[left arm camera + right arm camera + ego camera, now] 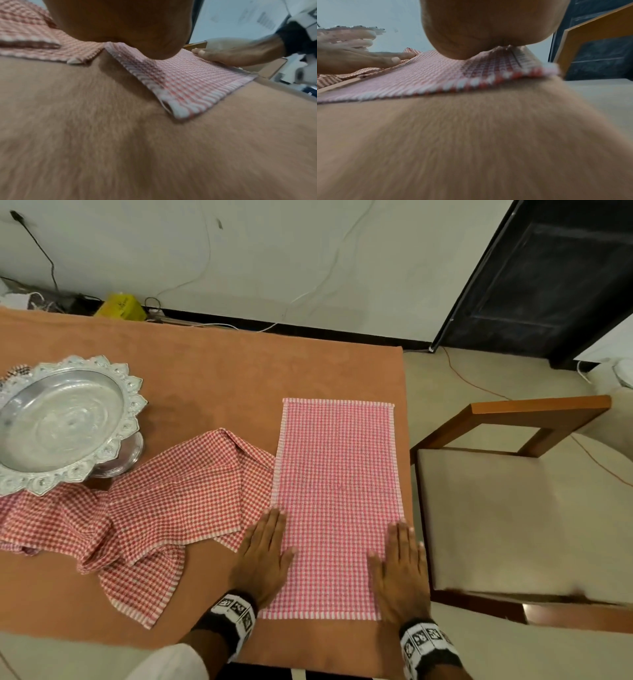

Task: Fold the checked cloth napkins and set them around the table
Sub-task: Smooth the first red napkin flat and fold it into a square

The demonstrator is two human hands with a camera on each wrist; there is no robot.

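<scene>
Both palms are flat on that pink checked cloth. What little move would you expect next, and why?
Probably a fold: pinch the near corners and carry them to the far edge. The pink checked cloth napkin already lies flat and long on the orange-brown tablecloth, with the left hand and right hand resting open on its near end.

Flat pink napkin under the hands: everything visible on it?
The napkin is a pink-and-white checked woven cloth with white-striped edges, lying flat as a long rectangle at the table's right edge. The left hand and right hand press flat on its near corners. Its left edge overlaps the crumpled red napkins.
</scene>
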